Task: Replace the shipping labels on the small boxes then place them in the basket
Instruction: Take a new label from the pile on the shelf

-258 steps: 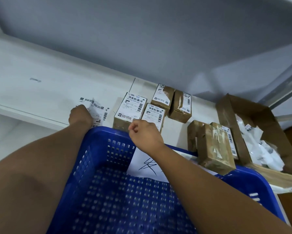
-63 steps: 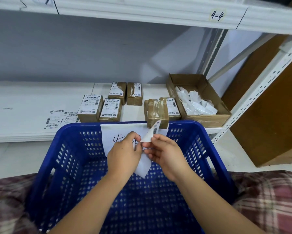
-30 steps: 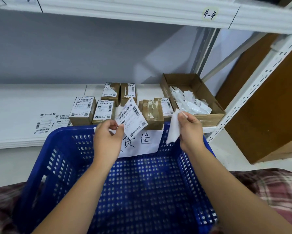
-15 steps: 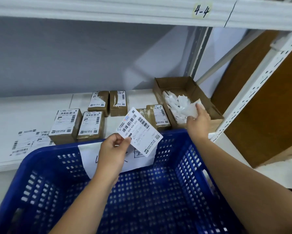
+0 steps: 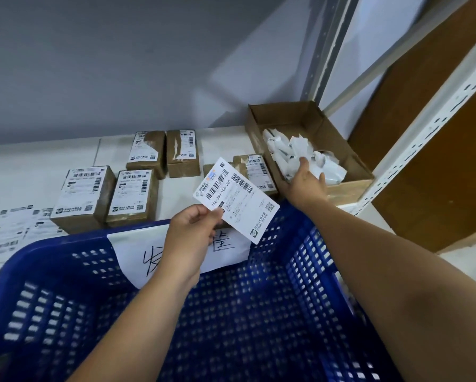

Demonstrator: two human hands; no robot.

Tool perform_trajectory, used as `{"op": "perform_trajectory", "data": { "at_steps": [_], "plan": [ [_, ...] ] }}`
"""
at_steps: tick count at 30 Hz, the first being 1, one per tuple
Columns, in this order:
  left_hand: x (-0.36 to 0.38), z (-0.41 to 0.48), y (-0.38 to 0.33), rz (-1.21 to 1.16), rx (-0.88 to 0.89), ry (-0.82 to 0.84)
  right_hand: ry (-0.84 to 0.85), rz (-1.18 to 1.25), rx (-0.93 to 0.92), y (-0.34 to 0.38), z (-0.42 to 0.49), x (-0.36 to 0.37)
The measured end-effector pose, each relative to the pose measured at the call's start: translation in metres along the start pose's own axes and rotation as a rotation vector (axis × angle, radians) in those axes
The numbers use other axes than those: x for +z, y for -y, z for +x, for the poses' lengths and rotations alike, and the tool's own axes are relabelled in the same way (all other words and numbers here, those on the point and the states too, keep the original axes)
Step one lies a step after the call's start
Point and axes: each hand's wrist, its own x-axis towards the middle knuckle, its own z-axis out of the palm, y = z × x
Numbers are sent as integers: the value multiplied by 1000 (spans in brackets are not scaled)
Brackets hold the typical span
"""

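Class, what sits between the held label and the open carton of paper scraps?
A small labelled box, standing on the shelf, in the head view.

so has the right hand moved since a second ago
Yes: the right hand went from the blue basket rim forward and right, over the cardboard box of scraps.

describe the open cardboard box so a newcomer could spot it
Look along the white shelf behind the blue basket to its right end. The open cardboard box sits there beside the metal upright. Unlike the sealed, labelled small boxes to its left, it is lidless and holds crumpled white paper scraps.
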Motion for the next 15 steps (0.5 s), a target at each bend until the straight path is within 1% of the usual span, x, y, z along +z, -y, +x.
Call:
{"op": "perform_trajectory", "data": {
  "at_steps": [2, 4, 6, 9, 12, 15],
  "plan": [
    [-4, 1, 3, -2, -13, -9, 72, -145, -52, -2, 3, 2],
    [-9, 3, 5, 0, -22, -23, 186, -267, -17, -4, 1, 0],
    [-13, 3, 8, 5, -25, -30, 263, -304, 84, -6, 0, -5],
    [-15, 2, 9, 14, -19, -24, 330, -283, 130, -6, 4, -12],
    [-15, -1, 8, 4, -13, -11, 238, -268, 97, -2, 5, -15],
    [-14, -4, 7, 3, -7, -9, 41, -197, 76, 3, -10, -14]
  ]
}}
